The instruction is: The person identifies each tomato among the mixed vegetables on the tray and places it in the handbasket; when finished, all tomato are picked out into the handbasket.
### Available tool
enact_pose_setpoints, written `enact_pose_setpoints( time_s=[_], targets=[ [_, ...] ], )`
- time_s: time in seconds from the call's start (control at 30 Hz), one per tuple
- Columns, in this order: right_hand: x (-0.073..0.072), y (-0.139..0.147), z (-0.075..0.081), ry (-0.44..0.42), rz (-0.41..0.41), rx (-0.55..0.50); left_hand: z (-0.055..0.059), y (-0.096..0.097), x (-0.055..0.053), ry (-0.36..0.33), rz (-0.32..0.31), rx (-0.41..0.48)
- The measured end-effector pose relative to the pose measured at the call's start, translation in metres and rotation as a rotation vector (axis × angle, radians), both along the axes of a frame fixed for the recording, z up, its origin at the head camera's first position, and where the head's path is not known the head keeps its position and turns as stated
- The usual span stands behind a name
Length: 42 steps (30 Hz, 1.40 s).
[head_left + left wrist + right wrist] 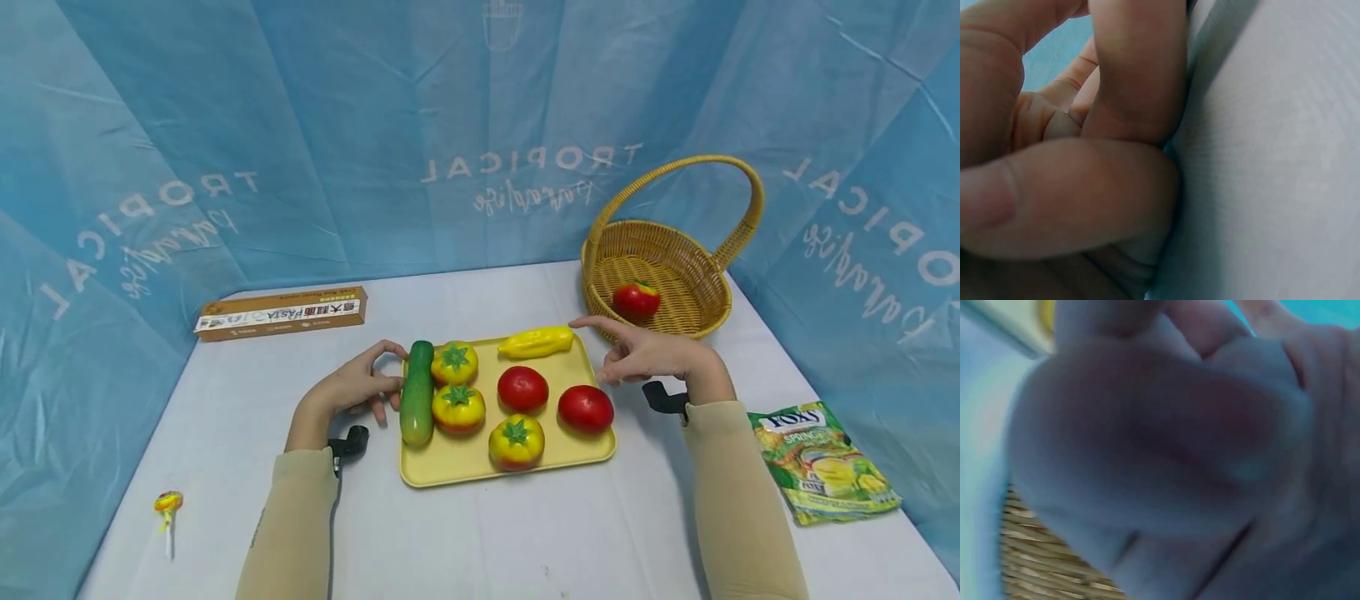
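A shallow pale-yellow rectangular tray (pixel 453 461) lies on a white cloth (pixel 585 533) between the person's two hands. The left hand (pixel 352 387) is at its left edge, thumb and forefinger spread apart beside a long green cucumber (pixel 417 393). The right hand (pixel 648 354) is at the opposite edge, forefinger stretched toward a slender yellow banana-shaped piece (pixel 536 342), thumb lower and well apart from it; whether either hand's fingertips press the rim is hard to make out. Also in the tray are two smooth red rounded fruits (pixel 522 390) and three yellow-orange round fruits (pixel 459 408) with green star-shaped tops. Behind the right hand stands a tan wicker basket (pixel 645 239) with an arched handle, holding a red fruit (pixel 636 301).
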State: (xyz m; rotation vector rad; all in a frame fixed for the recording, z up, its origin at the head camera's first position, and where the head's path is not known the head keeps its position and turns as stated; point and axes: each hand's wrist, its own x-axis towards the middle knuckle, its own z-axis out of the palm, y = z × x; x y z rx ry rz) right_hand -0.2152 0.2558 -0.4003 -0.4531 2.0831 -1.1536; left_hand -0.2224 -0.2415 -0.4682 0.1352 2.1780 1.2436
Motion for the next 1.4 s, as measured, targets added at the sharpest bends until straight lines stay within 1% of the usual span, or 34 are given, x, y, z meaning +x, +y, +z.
enact_pose_setpoints(
  time_s=[0.1,0.3,0.47,0.6,0.7,0.9,1.07,1.4],
  targets=[
    [0.003,-0.004,-0.007,-0.043,0.018,0.056,0.000,0.001,0.001,-0.002,0.001,0.002],
    [0.008,-0.009,-0.012,-0.001,0.041,0.148,0.000,0.001,0.000,0.007,0.005,-0.003],
    [0.009,-0.010,-0.016,-0.009,0.051,0.195,0.002,0.001,0.000,0.013,-0.001,-0.010],
    [0.009,-0.010,-0.019,0.001,0.063,0.231,0.003,0.001,-0.001,0.009,0.000,-0.010],
    [0.008,-0.010,-0.021,0.000,0.067,0.242,0.003,0.001,-0.001,0.016,-0.003,-0.009],
    [0.006,-0.009,-0.025,-0.031,0.069,0.256,0.002,0.000,-0.001,0.016,0.007,-0.017],
    [0.006,-0.009,-0.028,-0.054,0.074,0.249,0.002,0.001,0.000,0.016,0.007,-0.012],
    [0.007,-0.009,-0.033,-0.101,0.053,0.239,0.000,0.000,0.002,0.012,0.002,-0.010]
  ],
)
